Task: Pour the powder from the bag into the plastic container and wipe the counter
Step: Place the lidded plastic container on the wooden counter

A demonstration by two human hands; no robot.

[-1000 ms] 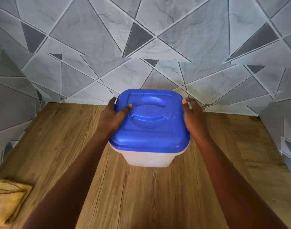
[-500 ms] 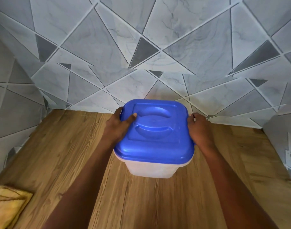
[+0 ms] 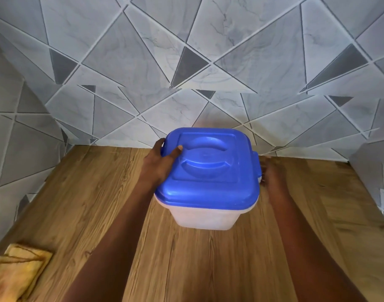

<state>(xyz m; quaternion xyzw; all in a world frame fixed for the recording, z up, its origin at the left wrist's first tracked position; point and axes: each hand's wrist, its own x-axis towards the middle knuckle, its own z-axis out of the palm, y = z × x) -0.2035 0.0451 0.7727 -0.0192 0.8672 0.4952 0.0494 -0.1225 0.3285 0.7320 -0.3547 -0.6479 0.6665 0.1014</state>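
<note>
At the back of the wooden desk (image 3: pixel 208 269), close to the tiled wall (image 3: pixel 186 62), stands the plastic container (image 3: pixel 206 216), its translucent body capped by a blue lid (image 3: pixel 208 171) that sits square on the rim. The left hand (image 3: pixel 158 166) grips the lid's left edge, thumb laid on top and fingers (image 3: pixel 159 144) curled round the far corner. The right hand (image 3: pixel 271 177) lies just beside the container's right side, near the lid's small tab; it is blurred, so I cannot tell whether its fingers are spread or touching the plastic. Well apart from the container, toward the desk's near left corner, lies a folded yellow cloth (image 3: pixel 18 273). No bag shows in view.

The step in hand looks to be freeing the lid before any pouring. It would go best with one hand steadying the body low down while the other peels up from a corner or the tab, lifting evenly so the light container does not tip or skid toward the wall.
</note>
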